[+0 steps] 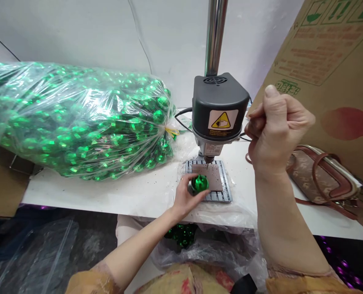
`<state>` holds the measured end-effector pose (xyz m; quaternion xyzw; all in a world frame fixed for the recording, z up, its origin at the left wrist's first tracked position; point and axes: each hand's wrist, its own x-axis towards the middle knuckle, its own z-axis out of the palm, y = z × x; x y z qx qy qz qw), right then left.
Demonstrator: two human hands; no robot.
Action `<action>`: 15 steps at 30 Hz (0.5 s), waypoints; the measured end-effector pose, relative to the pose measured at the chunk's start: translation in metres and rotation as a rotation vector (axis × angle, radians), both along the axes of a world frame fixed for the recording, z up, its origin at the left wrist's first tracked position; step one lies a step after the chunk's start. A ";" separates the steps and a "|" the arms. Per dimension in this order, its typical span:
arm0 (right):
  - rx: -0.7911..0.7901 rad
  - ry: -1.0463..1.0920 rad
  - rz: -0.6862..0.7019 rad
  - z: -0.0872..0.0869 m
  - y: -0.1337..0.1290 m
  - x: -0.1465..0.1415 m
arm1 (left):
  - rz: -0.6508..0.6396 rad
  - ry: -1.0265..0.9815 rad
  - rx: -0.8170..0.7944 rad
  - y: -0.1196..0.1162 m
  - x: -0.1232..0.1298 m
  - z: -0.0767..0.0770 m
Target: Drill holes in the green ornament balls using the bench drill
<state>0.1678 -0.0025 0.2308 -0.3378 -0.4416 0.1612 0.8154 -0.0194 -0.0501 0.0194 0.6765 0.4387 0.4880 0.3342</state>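
My left hand [185,198] has its thumb and fingers closed around a shiny green faceted ball [200,184]. The ball is at the slotted metal base [226,192] of a small drill press [219,106], over a flat brownish board [215,179]. Just above and behind the ball is the chuck with its thin bit [208,163]; a small gap seems to lie between bit and ball. My right hand [276,126] is raised in a fist at the right side of the black drill head. What its curled fingers grip, if anything, is hidden.
A large clear bag of green balls [86,122], tied with a yellow tie, lies at left. More green balls [183,234] sit in plastic below the table edge. At right are a patterned handbag [325,175] and a tall cardboard box [331,98]. Dark specks dot the white table.
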 end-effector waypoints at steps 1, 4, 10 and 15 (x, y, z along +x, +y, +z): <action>0.005 -0.005 -0.006 -0.001 0.000 0.000 | -0.061 0.054 0.078 -0.015 -0.010 -0.002; 0.004 -0.012 -0.025 -0.003 -0.001 -0.001 | -0.384 0.318 0.284 -0.059 -0.044 -0.013; 0.021 0.007 -0.041 -0.005 0.000 -0.001 | -0.524 0.521 0.291 -0.099 -0.089 -0.027; 0.011 0.030 -0.047 -0.005 0.000 -0.002 | -0.396 0.294 0.218 -0.029 -0.072 0.001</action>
